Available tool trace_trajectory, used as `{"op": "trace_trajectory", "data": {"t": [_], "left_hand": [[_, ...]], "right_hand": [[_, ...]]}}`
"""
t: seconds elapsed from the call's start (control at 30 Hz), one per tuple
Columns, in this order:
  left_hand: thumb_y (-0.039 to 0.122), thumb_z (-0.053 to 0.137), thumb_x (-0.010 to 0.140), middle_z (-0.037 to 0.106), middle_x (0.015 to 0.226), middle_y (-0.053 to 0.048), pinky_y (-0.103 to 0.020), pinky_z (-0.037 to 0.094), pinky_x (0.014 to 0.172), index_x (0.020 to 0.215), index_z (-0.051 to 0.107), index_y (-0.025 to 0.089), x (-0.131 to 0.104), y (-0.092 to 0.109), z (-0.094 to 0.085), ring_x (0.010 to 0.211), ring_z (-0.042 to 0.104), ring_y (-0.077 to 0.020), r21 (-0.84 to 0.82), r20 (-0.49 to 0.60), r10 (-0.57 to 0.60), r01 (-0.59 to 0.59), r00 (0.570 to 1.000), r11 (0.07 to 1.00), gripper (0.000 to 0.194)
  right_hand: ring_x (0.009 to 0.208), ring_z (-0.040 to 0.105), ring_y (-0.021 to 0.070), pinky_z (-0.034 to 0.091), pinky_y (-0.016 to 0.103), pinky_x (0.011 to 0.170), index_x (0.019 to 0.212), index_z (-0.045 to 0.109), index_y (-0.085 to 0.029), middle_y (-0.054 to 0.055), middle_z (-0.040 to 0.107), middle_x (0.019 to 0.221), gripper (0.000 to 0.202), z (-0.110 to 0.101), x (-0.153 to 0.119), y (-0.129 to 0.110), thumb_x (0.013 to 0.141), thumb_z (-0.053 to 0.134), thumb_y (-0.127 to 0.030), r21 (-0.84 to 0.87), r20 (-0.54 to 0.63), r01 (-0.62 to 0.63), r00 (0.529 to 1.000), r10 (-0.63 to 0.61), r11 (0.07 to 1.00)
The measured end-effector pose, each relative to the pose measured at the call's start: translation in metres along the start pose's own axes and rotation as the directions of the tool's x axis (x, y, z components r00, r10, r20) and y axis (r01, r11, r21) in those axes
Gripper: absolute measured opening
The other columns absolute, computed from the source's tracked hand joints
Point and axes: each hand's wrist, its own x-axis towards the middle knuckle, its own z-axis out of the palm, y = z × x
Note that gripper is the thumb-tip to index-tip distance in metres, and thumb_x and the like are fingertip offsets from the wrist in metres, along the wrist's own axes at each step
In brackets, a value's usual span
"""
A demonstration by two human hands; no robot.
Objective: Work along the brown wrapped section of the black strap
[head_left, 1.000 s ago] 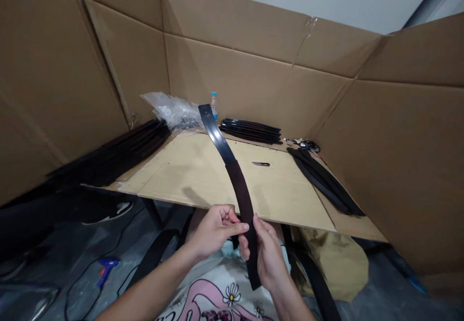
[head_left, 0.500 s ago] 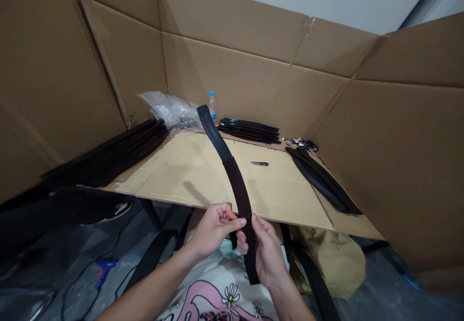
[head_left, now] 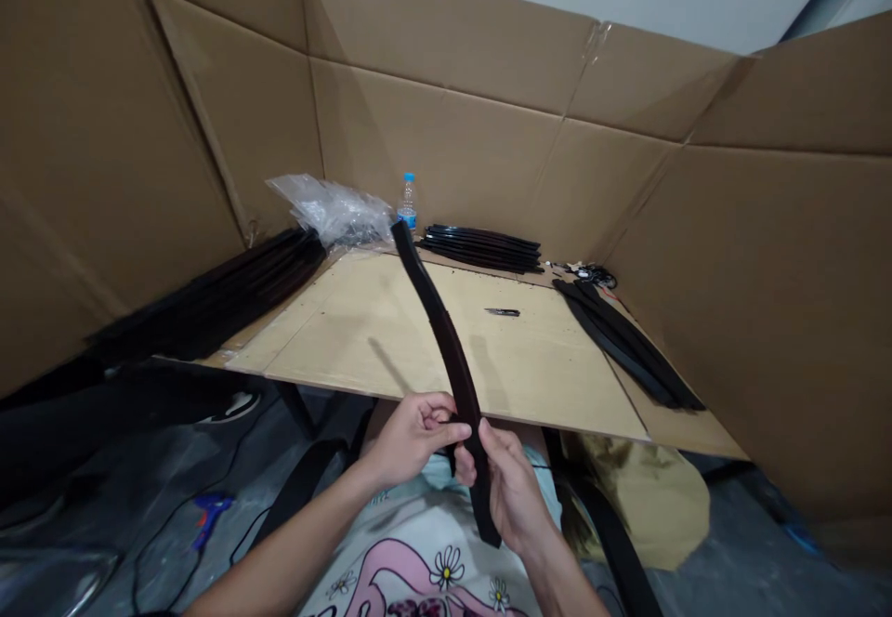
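A long, curved black strip (head_left: 456, 361) slants up from my lap over the front edge of the table. Its upper part looks smooth, while the middle has a dark brownish fabric-like surface. My left hand (head_left: 422, 436) pinches its left edge between thumb and fingers. On the opposite edge, my right hand (head_left: 512, 478) grips the same strip, with fingers partly behind it. Past the strip, small thread snips (head_left: 503, 312) lie on the tabletop.
Black strips are piled at the left (head_left: 229, 296), stacked at the back (head_left: 480, 248) and laid at the right (head_left: 627, 343). A plastic bag (head_left: 331, 208) and water bottle (head_left: 408, 201) stand behind. Cardboard walls (head_left: 446, 124) surround the table. A blue glue gun (head_left: 211, 515) lies on the floor.
The strip has turned in my hands, so its face shows narrower and its upper end sits slightly lower and farther right. Both hands keep their hold.
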Motion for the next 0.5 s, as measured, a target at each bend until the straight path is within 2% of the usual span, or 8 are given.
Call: {"op": "trace_trajectory", "data": {"t": [0.13,0.3,0.37,0.5], "left_hand": [[0.024,0.076,0.063,0.040,0.054,0.008,-0.019,0.040,0.046,0.065,0.059,0.013,-0.005,-0.003,-0.002,0.046,0.054,-0.0094,0.053,-0.054,-0.004,0.007,0.999,0.999,0.021],[0.026,0.074,0.069,0.034,0.052,0.009,-0.016,0.034,0.043,0.067,0.059,0.013,-0.008,-0.008,-0.001,0.042,0.042,-0.0045,0.141,-0.136,0.016,0.003,0.991,0.990,0.021],[0.029,0.073,0.071,0.038,0.049,0.009,-0.016,0.036,0.042,0.067,0.057,0.013,-0.008,-0.008,0.001,0.042,0.046,-0.0061,0.153,-0.139,0.019,0.003,0.990,0.988,0.022],[0.039,0.071,0.072,0.050,0.046,0.006,-0.023,0.046,0.042,0.071,0.056,0.016,-0.008,-0.002,0.004,0.041,0.059,-0.0147,0.055,-0.110,-0.022,0.028,0.994,0.998,0.028]], "right_hand": [[0.043,0.044,0.0065,0.034,0.018,0.042,0.060,0.064,-0.010,0.001,0.057,0.049,0.043,-0.001,0.002,0.006,0.068,0.075,-0.051,0.006,-0.008,-0.045,0.999,0.045,0.999],[0.032,0.034,0.0049,0.022,0.018,0.034,0.052,0.061,-0.009,-0.002,0.045,0.036,0.055,0.001,0.010,0.010,0.075,0.064,-0.058,0.013,-0.011,-0.066,0.998,0.066,0.998],[0.032,0.034,0.0049,0.023,0.018,0.034,0.053,0.060,-0.010,-0.003,0.045,0.037,0.053,0.003,0.011,0.009,0.076,0.064,-0.057,0.017,-0.008,-0.059,0.998,0.059,0.998],[0.039,0.039,0.0061,0.028,0.019,0.039,0.065,0.063,-0.010,-0.001,0.052,0.046,0.047,0.006,0.008,0.003,0.076,0.064,-0.056,0.036,0.029,-0.063,0.998,0.062,0.997]]}}
